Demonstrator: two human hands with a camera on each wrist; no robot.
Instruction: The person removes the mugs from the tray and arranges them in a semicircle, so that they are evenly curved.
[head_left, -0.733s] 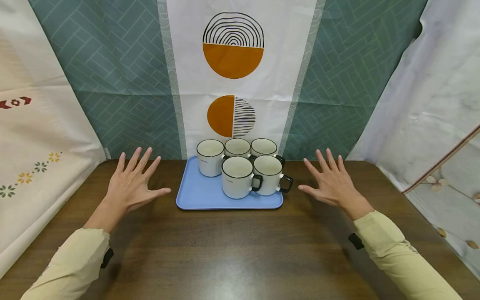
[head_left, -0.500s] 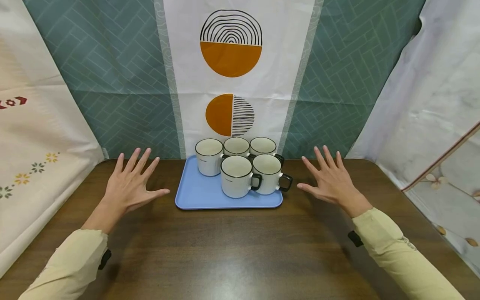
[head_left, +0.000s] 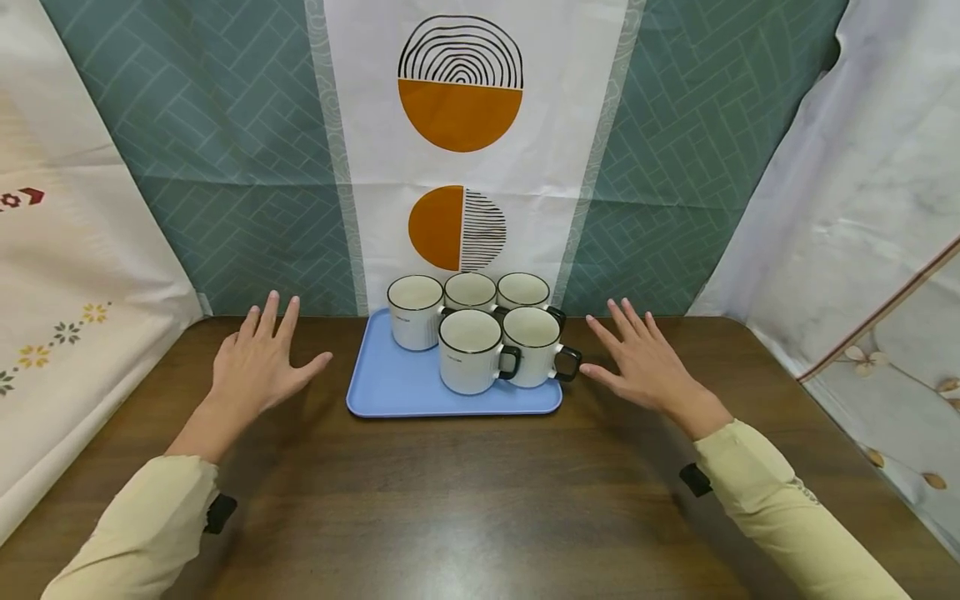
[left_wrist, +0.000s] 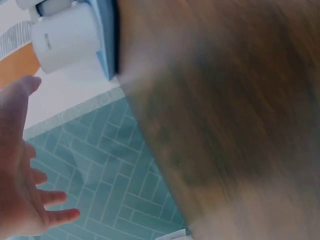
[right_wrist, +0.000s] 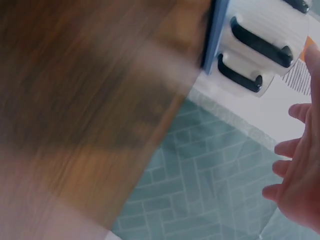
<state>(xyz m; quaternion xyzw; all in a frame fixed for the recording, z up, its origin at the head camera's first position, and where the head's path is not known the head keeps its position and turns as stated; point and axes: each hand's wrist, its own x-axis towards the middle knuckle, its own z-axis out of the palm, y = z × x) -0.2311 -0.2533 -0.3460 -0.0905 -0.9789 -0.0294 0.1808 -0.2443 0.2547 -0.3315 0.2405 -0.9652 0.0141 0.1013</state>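
Five mugs [head_left: 471, 363] clustered far-right on blue tray [head_left: 390, 392]; left hand [head_left: 258, 367], right hand [head_left: 637, 367] held spread, nothing gripped, flanking tray, positioned for both edges

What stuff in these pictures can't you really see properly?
- Small print on the front-left mug: head view, too small to read.
- Handle of the back-middle mug: head view, hidden among the other mugs.
- Table: both wrist views, smeared by motion blur.
- Left hand: left wrist view, cut off by the frame edge.
- Right hand: right wrist view, cut off by the frame edge.
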